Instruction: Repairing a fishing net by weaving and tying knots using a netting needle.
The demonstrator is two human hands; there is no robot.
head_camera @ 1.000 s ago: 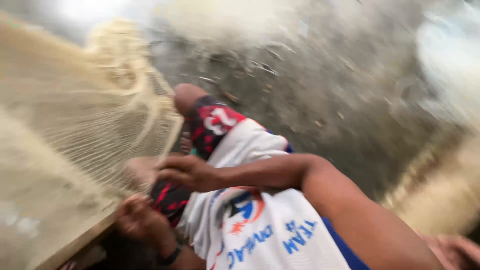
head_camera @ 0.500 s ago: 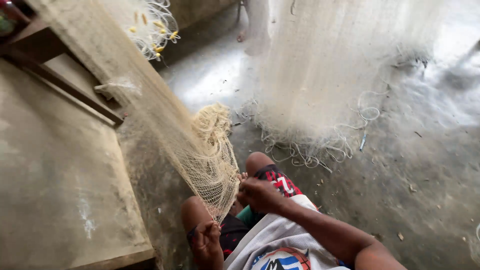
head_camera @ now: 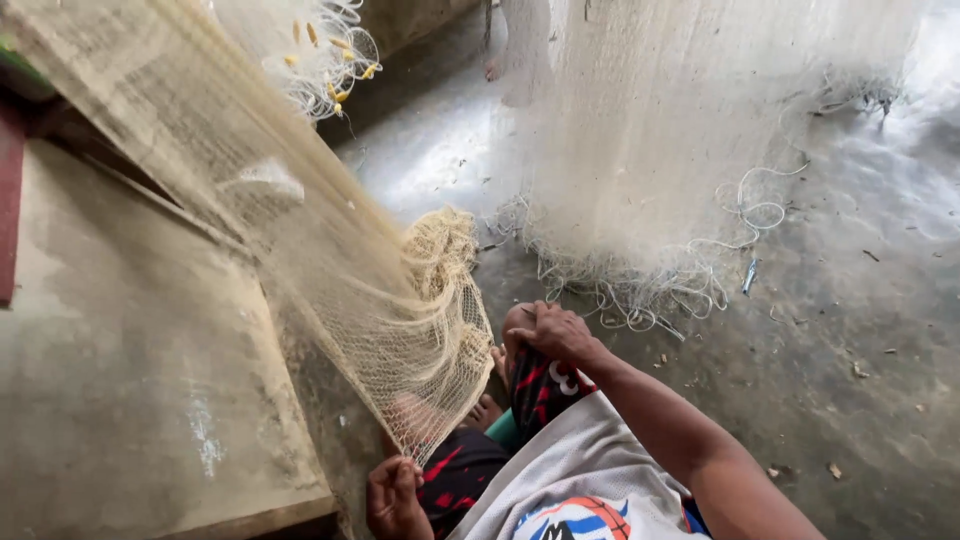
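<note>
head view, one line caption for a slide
Seated person's left hand grips the tan fishing net while the right hand rests on a knee.

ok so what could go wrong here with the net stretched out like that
The left hand pinches only the bottom edge of the tan net, so the taut sheet could slip free. The right hand rests on the knee rather than the mesh, leaving that one grip to hold it. The white net trails loose cord loops on the floor close to the person's foot, which might snag in them.
</note>
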